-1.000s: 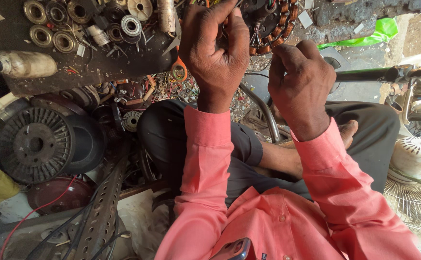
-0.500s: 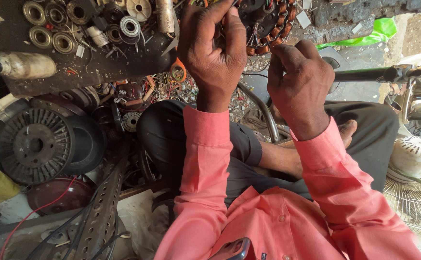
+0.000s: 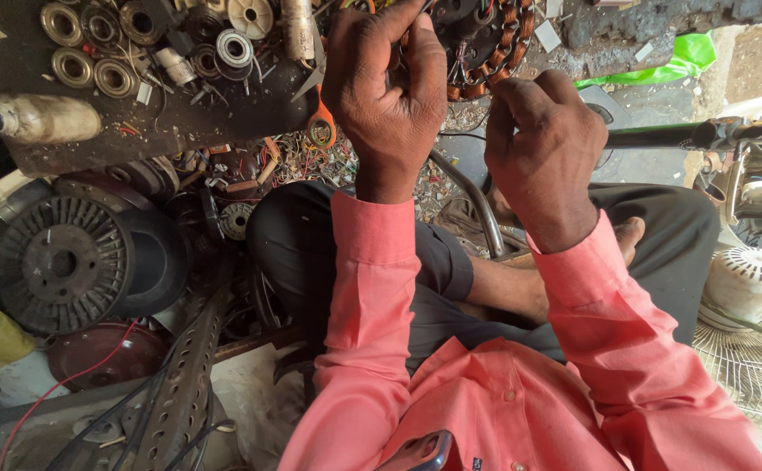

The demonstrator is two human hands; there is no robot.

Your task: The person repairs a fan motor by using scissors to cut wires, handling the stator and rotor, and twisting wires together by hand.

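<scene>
Both hands raised over far table edge: left hand (image 3: 387, 92) fingers curled, pinching at copper-wound stator (image 3: 486, 39); right hand (image 3: 545, 144) fisted just beside. Barely shifted from a second ago; winding work unadvanced.

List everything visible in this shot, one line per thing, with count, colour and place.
Motor stator: one, copper-wound ring, top centre, behind the hands.
Bearings: several, metal rings, top left on the dark board.
Scissors: one pair, orange handles, left of the left hand.
Ribbed spool: one, dark grey, left.
Perforated bar: one, grey, bottom left.
Fan grille: one, white, bottom right.
Plastic scrap: one, green, top right.
Trousers: dark grey, centre.
Shirt sleeves: two, pink, bottom centre.
Left hand: raised at the stator, fingers curled.
Right hand: closed in a fist beside it.
</scene>
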